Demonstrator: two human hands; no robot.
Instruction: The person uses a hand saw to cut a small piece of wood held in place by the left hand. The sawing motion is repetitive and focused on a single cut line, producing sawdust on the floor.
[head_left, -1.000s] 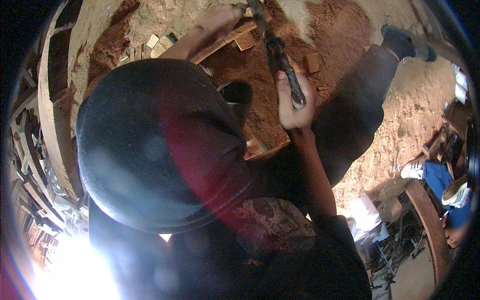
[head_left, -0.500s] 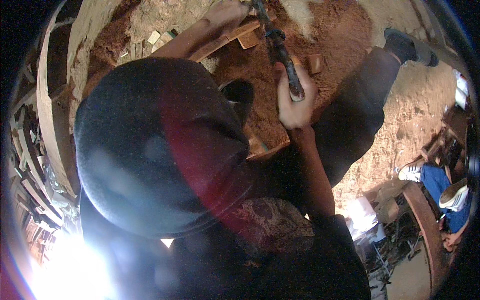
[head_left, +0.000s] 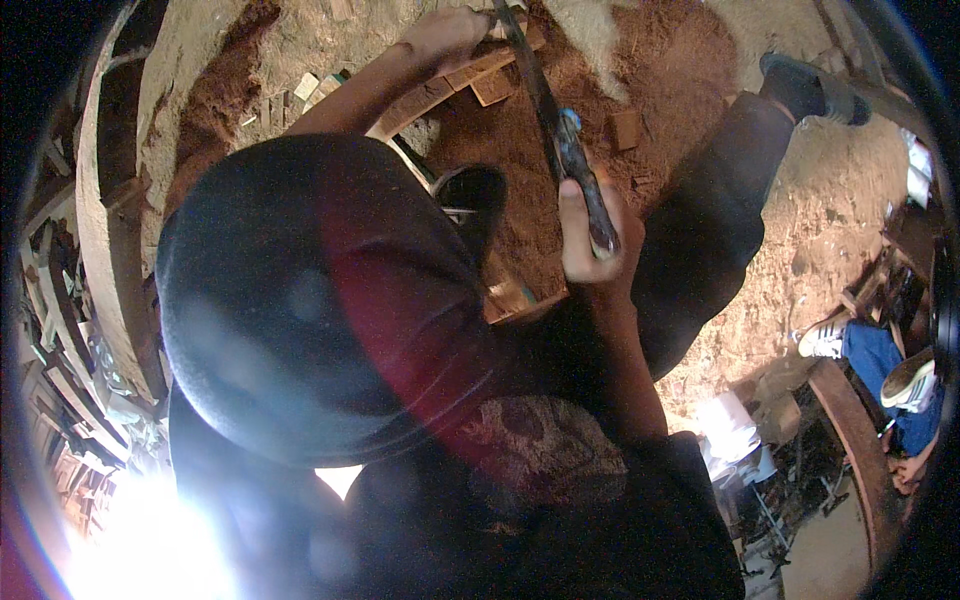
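My right hand (head_left: 597, 235) is closed round the handle end of a long, narrow dark tool (head_left: 545, 100) that looks like a saw, with a bit of blue partway along it. The tool slants up and left, its far end reaching the top edge. My left hand (head_left: 450, 40) is at the top, beside the tool's far end, its fingers curled at a wooden piece (head_left: 420, 97); what exactly they grip is hidden. A small wood block (head_left: 490, 88) lies below that piece. A large dark rounded cloth shape (head_left: 310, 300) hides my left upper arm.
Reddish dust (head_left: 680, 60) covers the ground, with another block (head_left: 624, 130) on it. My outstretched right leg (head_left: 710, 190) ends in a dark sandal (head_left: 825, 95). Wood scraps (head_left: 65, 350) fill the left rim. Another person's shoes (head_left: 825, 338) show at lower right, past a curved board (head_left: 850, 440).
My right hand has drawn the long dark tool back toward my body, down and slightly right. My left hand stays near the same spot at the top.
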